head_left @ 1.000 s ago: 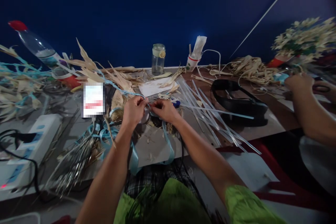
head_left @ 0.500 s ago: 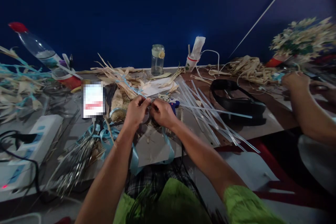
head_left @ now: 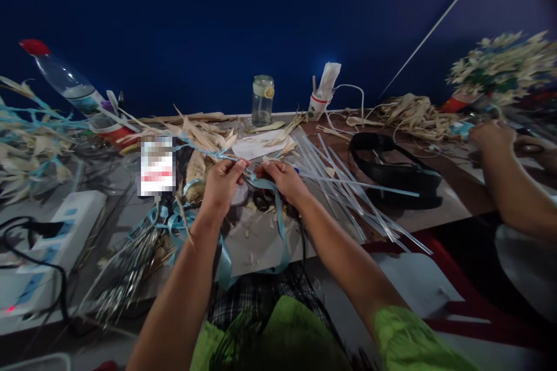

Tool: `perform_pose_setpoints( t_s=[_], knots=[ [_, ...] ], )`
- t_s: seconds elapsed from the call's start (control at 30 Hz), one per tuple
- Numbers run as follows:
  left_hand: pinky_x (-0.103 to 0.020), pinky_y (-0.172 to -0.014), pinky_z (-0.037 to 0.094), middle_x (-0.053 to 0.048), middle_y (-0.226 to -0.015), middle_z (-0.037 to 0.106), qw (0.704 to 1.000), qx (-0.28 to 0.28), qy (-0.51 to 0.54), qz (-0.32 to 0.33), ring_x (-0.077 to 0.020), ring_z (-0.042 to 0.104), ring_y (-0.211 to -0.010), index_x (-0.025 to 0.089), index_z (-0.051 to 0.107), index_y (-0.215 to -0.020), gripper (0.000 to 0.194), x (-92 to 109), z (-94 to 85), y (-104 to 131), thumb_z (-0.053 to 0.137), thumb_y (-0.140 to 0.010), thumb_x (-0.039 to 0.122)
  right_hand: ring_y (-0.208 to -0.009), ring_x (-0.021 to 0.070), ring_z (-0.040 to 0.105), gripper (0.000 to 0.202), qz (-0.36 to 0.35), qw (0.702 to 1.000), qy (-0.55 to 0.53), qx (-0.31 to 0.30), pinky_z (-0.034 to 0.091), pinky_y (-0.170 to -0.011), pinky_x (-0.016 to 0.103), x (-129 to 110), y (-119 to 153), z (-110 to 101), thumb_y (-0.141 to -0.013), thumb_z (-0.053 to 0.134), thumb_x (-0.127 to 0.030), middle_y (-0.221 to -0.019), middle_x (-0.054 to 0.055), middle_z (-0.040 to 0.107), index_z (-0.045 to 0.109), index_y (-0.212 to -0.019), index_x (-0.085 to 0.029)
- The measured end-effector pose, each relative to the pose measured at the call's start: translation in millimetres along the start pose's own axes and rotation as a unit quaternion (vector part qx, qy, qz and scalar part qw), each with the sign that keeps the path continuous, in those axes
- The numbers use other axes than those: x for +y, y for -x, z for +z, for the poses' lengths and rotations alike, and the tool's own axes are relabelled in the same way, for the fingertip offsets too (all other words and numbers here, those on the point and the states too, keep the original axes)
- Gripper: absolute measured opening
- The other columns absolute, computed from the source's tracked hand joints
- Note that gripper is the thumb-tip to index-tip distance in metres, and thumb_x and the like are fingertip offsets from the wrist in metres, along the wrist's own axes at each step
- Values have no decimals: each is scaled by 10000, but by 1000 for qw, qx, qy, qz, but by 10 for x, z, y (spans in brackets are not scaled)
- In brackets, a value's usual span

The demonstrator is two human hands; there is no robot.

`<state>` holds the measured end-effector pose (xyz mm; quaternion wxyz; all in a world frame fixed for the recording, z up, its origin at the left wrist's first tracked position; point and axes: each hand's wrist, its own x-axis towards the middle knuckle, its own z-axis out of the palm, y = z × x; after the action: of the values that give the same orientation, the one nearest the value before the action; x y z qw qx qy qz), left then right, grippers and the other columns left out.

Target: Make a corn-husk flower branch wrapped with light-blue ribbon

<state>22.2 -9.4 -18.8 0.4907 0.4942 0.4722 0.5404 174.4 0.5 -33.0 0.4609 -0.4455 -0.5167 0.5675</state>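
My left hand (head_left: 223, 184) is closed in a pinch on the end of a thin stem (head_left: 213, 153) wrapped in light blue ribbon. Pale dried husk strips (head_left: 202, 134) spread around that stem on its far side. Close to its right, my right hand (head_left: 284, 181) is closed, fingertips at the blue ribbon (head_left: 278, 208), which runs from the stem's end and hangs in a loop toward my lap. Part of the ribbon is hidden by my fingers. A roundish pale object (head_left: 239, 194) lies partly covered under my left hand.
Clear plastic strips (head_left: 339, 185) and a black strap (head_left: 394, 174) lie to the right. At left are a phone (head_left: 156, 167), a bundle of metal wires (head_left: 130, 266) and a power strip (head_left: 65, 243). A glass jar (head_left: 262, 101) stands behind. A co-worker's hand (head_left: 494, 136) works at far right.
My hands have moved slightly apart, the right one shifting rightward. The wrapped stem now lies flatter and points more to the left, and ribbon shows between my hands.
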Motion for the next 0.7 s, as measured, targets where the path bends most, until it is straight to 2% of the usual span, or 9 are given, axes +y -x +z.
perform_pose_setpoints(
  t_s=[0.07, 0.13, 0.23, 0.3, 0.4, 0.47, 0.53, 0.63, 0.7],
  knots=[
    [-204, -438, 277, 28, -521, 470, 998, 22, -60, 4, -74, 388, -464, 144, 625, -740, 237, 21, 2, 3, 581, -720, 377, -575, 99, 503, 435, -35, 999, 16, 29, 396, -527, 225, -17, 7, -28, -748, 503, -557, -720, 19, 596, 634, -819, -148],
    [-210, -440, 278, 35, -480, 438, 991, 39, -126, 12, -77, 373, -451, 150, 589, -646, 249, 40, -6, 2, 567, -728, 384, -638, 110, 527, 448, -67, 996, 53, 4, 417, -575, 233, -38, 29, -43, -771, 481, -552, -786, 32, 604, 628, -911, -152],
    [-215, -481, 310, 32, -468, 426, 972, 66, -219, 56, -85, 394, -471, 162, 503, -534, 305, 41, -34, -14, 545, -741, 382, -751, 142, 538, 435, -149, 971, 183, -41, 432, -687, 269, -46, 74, -14, -698, 623, -470, -877, 54, 601, 601, -988, -148],
    [-217, -513, 331, 25, -478, 447, 956, 83, -268, 83, -95, 429, -498, 167, 484, -523, 315, 26, -52, -28, 531, -750, 380, -782, 157, 525, 403, -202, 938, 279, -29, 419, -726, 285, -28, 94, 29, -647, 689, -370, -886, 62, 589, 595, -964, -140],
    [-219, -514, 343, 19, -481, 486, 951, 74, -291, 70, -105, 470, -491, 171, 517, -578, 285, 13, -58, -33, 495, -775, 375, -765, 158, 513, 180, -229, 912, 341, 4, 400, -719, 279, 11, 93, 72, -707, 616, -262, -797, 50, 572, 596, -841, -143],
    [-218, -484, 340, 24, -467, 496, 960, 55, -271, 44, -104, 475, -448, 173, 543, -641, 263, 20, -50, -25, 455, -800, 363, -727, 147, 508, 106, -217, 921, 323, 23, 393, -689, 263, 25, 79, 68, -744, 564, -251, -738, 33, 560, 590, -772, -152],
    [-217, -452, 331, 33, -449, 492, 968, 42, -245, 24, -103, 467, -404, 176, 547, -683, 250, 30, -39, -16, 428, -815, 352, -664, 129, 492, 129, -179, 944, 276, 27, 385, -636, 245, 25, 65, 44, -752, 552, -280, -679, 9, 542, 578, -716, -159],
    [-215, -429, 324, 38, -436, 484, 972, 33, -229, 24, -100, 456, -376, 178, 537, -685, 241, 27, -34, -12, 438, -812, 357, -546, 102, 445, 230, -60, 987, 151, -20, 371, -545, 226, 11, 51, 1, -757, 551, -358, -562, -26, 486, 536, -631, -166],
    [-214, -420, 315, 41, -426, 472, 974, 31, -224, 29, -97, 442, -367, 180, 532, -680, 245, 12, -34, -16, 443, -811, 367, -505, 97, 440, 285, 43, 997, 21, -65, 383, -516, 228, -4, 46, -20, -765, 547, -411, -530, -32, 477, 511, -616, -171]
  ],
)
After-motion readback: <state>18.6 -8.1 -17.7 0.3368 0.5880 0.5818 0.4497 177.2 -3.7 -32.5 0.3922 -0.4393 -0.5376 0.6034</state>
